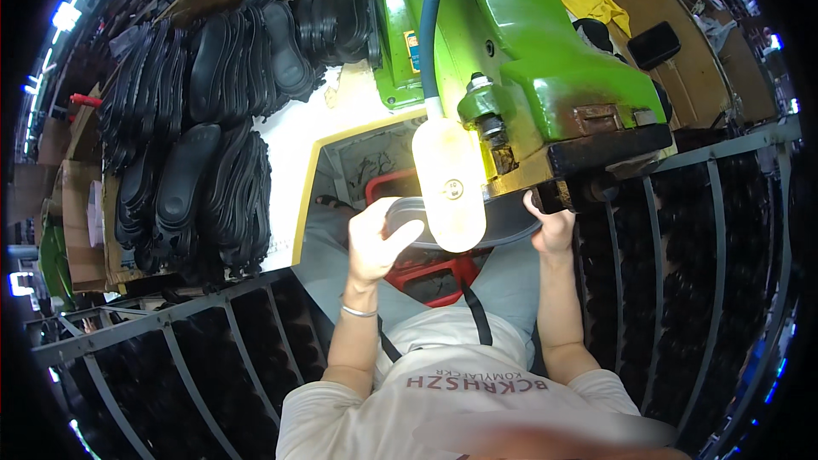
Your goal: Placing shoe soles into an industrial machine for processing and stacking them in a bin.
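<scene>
My left hand (pixel 375 243) grips the left end of a dark grey, long rounded piece (pixel 511 220), which looks like a shoe sole. My right hand (pixel 552 228) holds its other end, close beneath the machine's dark head. A glowing oval lamp (pixel 450 183) on a blue-grey hose hangs in front and hides the middle of the piece. Above it stands a green machine (pixel 562 51) with a bolted metal fitting (pixel 486 111). The fingertips of my right hand are partly covered by the machine.
Stacks of black soles (pixel 200 153) fill the white, yellow-edged table (pixel 298 145) at left. Grey metal racks (pixel 660 247) holding dark items flank me on both sides. A red stool (pixel 434 281) shows below. A cardboard box (pixel 673 17) with yellow cloth (pixel 592 4) stands behind the machine.
</scene>
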